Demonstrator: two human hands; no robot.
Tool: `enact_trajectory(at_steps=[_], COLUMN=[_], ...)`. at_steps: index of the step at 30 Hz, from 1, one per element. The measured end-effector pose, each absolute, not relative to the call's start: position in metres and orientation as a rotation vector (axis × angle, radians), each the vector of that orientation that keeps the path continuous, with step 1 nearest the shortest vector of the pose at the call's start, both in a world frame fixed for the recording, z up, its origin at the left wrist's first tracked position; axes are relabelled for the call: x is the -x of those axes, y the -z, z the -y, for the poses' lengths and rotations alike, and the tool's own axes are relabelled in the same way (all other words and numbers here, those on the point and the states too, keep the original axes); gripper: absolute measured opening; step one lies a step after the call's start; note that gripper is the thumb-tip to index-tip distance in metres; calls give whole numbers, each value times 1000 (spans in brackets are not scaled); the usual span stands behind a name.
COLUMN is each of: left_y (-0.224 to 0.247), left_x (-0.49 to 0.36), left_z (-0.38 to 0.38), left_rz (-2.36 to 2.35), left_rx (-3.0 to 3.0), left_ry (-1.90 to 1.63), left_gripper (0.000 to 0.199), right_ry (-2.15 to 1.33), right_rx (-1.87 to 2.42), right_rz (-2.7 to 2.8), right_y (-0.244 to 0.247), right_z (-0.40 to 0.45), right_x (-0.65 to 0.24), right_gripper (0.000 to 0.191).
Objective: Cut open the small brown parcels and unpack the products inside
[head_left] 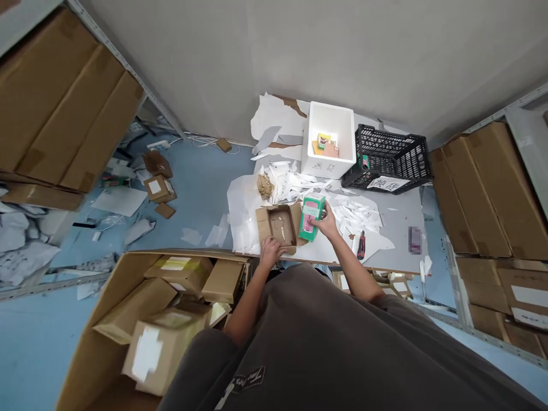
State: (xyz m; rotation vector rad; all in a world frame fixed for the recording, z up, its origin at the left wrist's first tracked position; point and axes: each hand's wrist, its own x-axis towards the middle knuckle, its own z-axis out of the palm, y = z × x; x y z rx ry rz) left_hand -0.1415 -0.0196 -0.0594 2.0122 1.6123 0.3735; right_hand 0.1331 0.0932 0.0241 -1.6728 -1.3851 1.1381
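Note:
An open brown cardboard box (pixel 295 220) lies near the front edge of the table, with thin scraps visible on its bottom. My left hand (pixel 271 251) is closed on the box's front left edge. Just to the right, my right hand (pixel 326 221) grips a green and pink box (pixel 311 217), slightly tilted, beside the cardboard box. Crumpled brown paper (pixel 265 186) and white paper strips (pixel 291 181) lie behind. To the right rests a red and black cutter (pixel 361 245).
A white foam bin (pixel 329 167) with small packages and a black crate (pixel 387 171) stand at the back. A large carton (pixel 103 308) full of boxes is at the lower left. Shelves with cartons (pixel 496 194) flank both sides.

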Motion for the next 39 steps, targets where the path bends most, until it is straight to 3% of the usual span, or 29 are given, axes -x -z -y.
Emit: enact_trajectory(at_steps=[7,12,15,16,22,27,31,34,36,39], left_y=[43,8,-4,-6,-22,-60,-82,-89,-89,-82], left_x=[156,90,15,-8,-44,-15,-35,-60,-67,-61], left_z=[9,10,8,6,-34,-91,-127,-138,-138,-129], left_rz=[-1541,-1574,-1487,-1476,-1433,-1108,-788,-629,-608,-804], left_rx=[-2081,-1997,-1929,-1900,-1882,-2282,-2542,-2615,-2618,-2530], left_ry=[-268,-640,-715,-730,-686,-417,-150,-40,-43,-185], left_gripper=[24,54,93,98,68,53,44,38,41,72], right_ry=[-1180,-1306,-1407,-1434,-1521,-1167,-1252,-1392,-1414,-1375], right_rx=[1597,1540,1449,1414,1386,1698,1417,1235,1181,1187], right_rz=[926,544,391,357,396,906,1623,1793,1737,1601], right_y=[-16,1,2,1,0,5,9,14,19,32], right_z=[-78,-56,-49,-48,-46,-52,-73,-91,-99,-100], right_x=[-220,-225,-217,-215,-250,-310,-309,-292,-286,-286], right_gripper=[103,87,75,72,79,106,98,94,88,84])
